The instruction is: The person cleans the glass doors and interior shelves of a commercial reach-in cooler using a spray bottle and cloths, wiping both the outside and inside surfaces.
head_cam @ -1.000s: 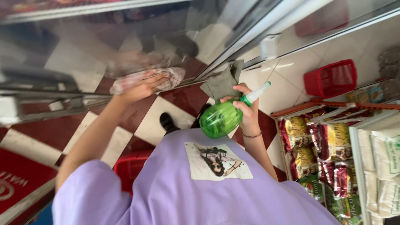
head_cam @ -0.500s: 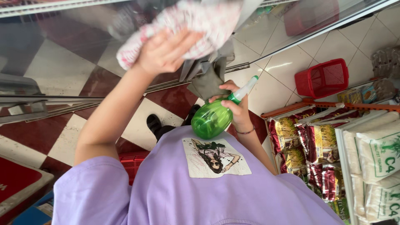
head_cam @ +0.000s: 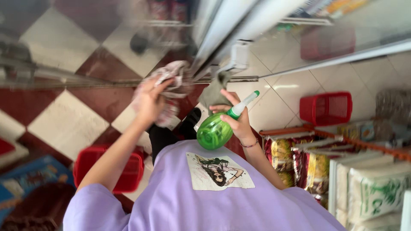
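Note:
My left hand [head_cam: 148,102] grips a crumpled, pale patterned cloth [head_cam: 173,79] and presses it against the glass beside a metal door frame [head_cam: 220,36]. My right hand [head_cam: 240,125] holds a green spray bottle [head_cam: 214,130] with a white nozzle, tilted up to the right at chest height. A grey rag [head_cam: 216,90] is pinched in the same hand, just above the bottle. My purple shirt [head_cam: 171,201] with a printed picture fills the bottom of the view. The upper part of the picture is blurred.
A red basket [head_cam: 327,108] stands on the white floor tiles at right, another red basket [head_cam: 109,167] at lower left. Racks of snack packets [head_cam: 295,159] and white sacks [head_cam: 372,190] line the right side. Red and white checked floor tiles [head_cam: 70,122] lie to the left.
My left hand with the cloth swept up across the glass, then came back down to the right by the door frame. The right hand kept the spray bottle almost still.

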